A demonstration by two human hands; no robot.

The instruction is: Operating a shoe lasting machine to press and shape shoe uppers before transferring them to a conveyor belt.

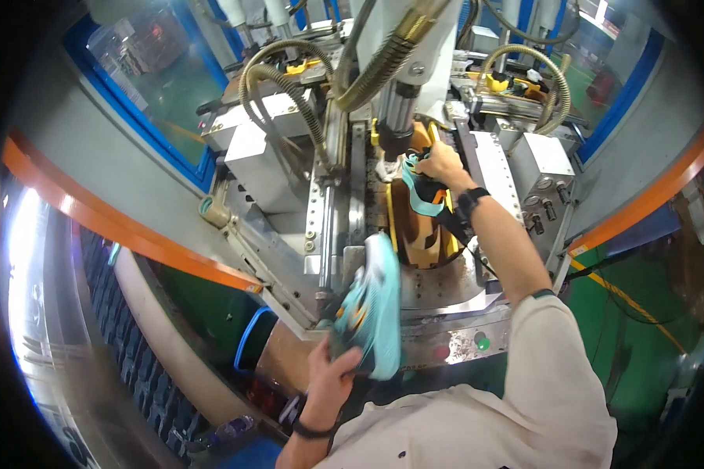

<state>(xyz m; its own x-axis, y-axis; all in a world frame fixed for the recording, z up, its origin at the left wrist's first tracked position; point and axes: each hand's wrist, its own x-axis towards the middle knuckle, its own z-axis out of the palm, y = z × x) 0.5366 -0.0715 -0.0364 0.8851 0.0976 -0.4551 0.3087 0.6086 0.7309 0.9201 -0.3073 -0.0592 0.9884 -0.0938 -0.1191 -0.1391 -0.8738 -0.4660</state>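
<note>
My left hand (330,377), low and left of the middle, is closed on the heel end of a sneaker (385,313). That sneaker is held up at a tilt in front of the machine, its teal side and white toe end showing, with a dark part and orange marks beside them. Farther ahead, my right hand (441,166) is closed on a second teal and black sneaker (425,202), over the yellow-edged mould bed (426,248) of a press. Its fingers are partly hidden. The press's metal ram (397,117) stands just left of that hand.
Ribbed hoses (383,66) arch over the machine. A metal box with knobs (545,166) stands to the right, another metal block (264,168) to the left. Orange-edged guards (125,223) flank both sides. Red and green buttons (483,343) line the front edge. A dark conveyor belt (137,344) runs at left.
</note>
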